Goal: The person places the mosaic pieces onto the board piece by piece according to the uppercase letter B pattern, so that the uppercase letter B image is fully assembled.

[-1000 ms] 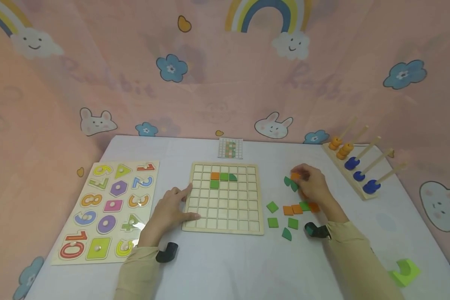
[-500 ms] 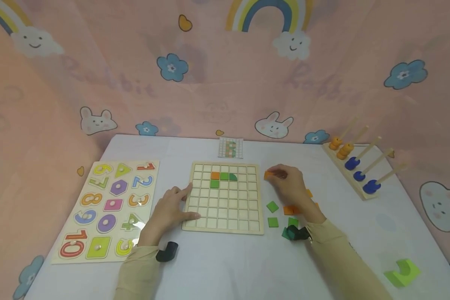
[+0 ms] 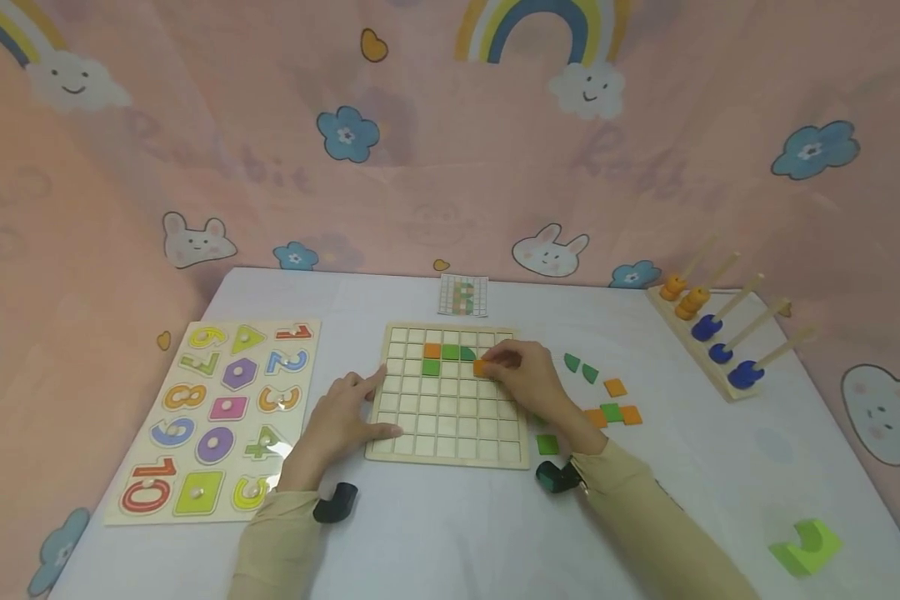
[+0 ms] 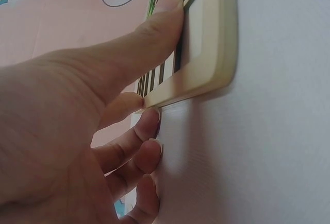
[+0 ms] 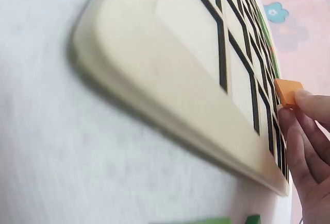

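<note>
An orange tile (image 3: 480,368) points left, pinched by the right hand (image 3: 531,379) over a board (image 3: 447,425) the outspread left hand (image 3: 337,421) touches.

Left forearm (image 3: 277,537): tan-sleeved, aimed toward one o'clock in the head view
Left hand (image 3: 337,423): spread, thumb (image 3: 382,431) toward three, index finger (image 3: 372,383) near two
Right forearm (image 3: 663,521): tan-sleeved, slanting between ten and eleven
Right hand (image 3: 532,379): pinching, fingertips toward nine

Muted light; glare spots the number puzzle (image 3: 242,432) left of the grid board (image 3: 450,406); the right wrist view seems soft.
</note>
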`<action>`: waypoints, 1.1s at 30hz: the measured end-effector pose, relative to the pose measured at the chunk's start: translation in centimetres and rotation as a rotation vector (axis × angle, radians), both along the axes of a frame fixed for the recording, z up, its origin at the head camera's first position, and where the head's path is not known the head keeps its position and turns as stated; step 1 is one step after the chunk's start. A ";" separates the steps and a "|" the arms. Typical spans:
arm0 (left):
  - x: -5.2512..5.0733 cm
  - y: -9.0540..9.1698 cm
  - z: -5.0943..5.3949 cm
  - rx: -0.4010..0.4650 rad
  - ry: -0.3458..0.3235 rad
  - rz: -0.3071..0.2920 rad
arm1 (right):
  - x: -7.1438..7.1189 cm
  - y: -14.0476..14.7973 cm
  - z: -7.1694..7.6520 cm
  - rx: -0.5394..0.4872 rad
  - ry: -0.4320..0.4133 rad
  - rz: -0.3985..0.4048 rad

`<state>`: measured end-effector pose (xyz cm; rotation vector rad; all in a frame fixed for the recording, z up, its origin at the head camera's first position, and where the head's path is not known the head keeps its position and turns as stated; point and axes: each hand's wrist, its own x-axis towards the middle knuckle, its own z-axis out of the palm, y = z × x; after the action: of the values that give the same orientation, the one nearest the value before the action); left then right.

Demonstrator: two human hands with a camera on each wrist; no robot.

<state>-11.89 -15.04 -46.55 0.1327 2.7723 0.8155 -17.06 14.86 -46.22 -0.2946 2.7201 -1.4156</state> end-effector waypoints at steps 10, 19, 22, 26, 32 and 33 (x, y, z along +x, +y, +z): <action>0.0 -0.1 0.1 0.003 0.003 -0.004 | -0.1 -1.9 -0.5 -0.018 0.010 -0.020; 0.1 -0.1 0.0 0.009 0.015 -0.012 | -0.3 -2.2 -0.8 0.041 0.021 -0.032; 0.1 -0.1 0.0 0.012 0.015 -0.010 | -0.1 -2.3 -0.7 0.044 0.008 -0.033; 0.0 -0.1 -0.1 0.011 0.009 -0.002 | 0.2 -2.1 -0.6 0.036 -0.015 -0.024; 0.0 0.0 0.0 0.007 0.007 0.000 | 0.8 -1.1 -0.5 0.042 -0.046 0.019; -0.1 0.0 0.0 0.007 0.006 0.000 | 0.9 -0.8 -0.4 0.046 -0.046 0.025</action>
<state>-11.95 -15.04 -46.51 0.1365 2.7758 0.8256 -16.15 14.06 -46.64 -0.2888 2.6975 -1.3349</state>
